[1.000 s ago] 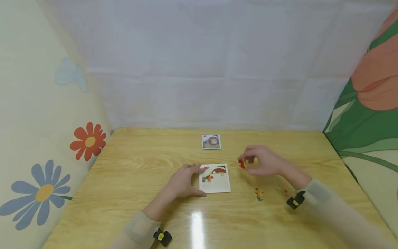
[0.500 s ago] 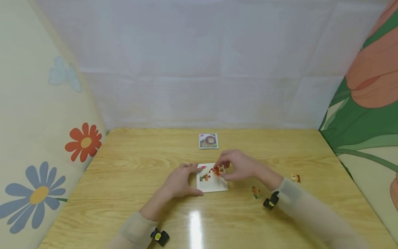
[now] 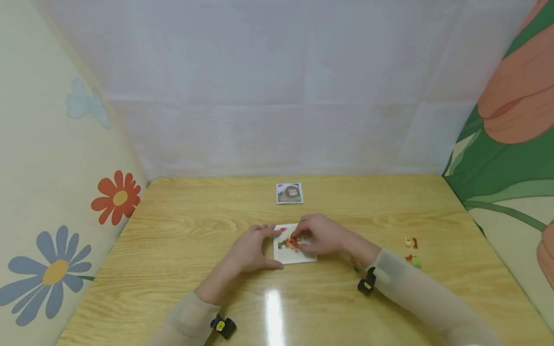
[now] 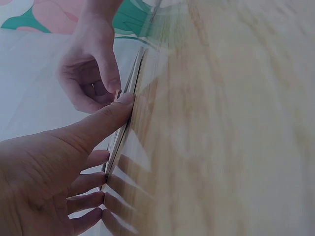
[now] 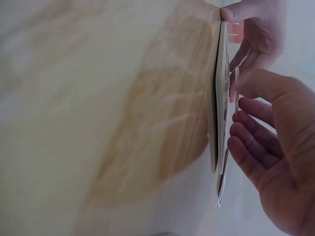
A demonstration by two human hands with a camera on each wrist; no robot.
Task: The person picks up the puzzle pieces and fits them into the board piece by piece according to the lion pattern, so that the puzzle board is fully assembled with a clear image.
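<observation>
In the head view, a square white puzzle board (image 3: 300, 258) lies at mid-table with some picture pieces on it. My left hand (image 3: 247, 250) steadies its left side, the thumb at the near corner and the fingertips along the far part. Thumb and fingers of my right hand (image 3: 324, 235) pinch a red-brown jigsaw piece (image 3: 294, 241) over the board's middle. Its thin edge (image 5: 237, 78) shows between the fingertips in the right wrist view. Whether it touches the board is unclear. Right-hand fingers hide the board's far right part.
Behind the board lies a lion picture card (image 3: 289, 193). Loose jigsaw pieces rest to the right: one orange and white (image 3: 411, 242), one red and green (image 3: 413, 261), and another (image 3: 356, 264) partly hidden by the right forearm. A white cloth wall (image 3: 277, 96) rises behind the table.
My right hand has carried the pinched jigsaw piece leftward from beside the board to above its middle. The left hand keeps its place at the board's left side.
</observation>
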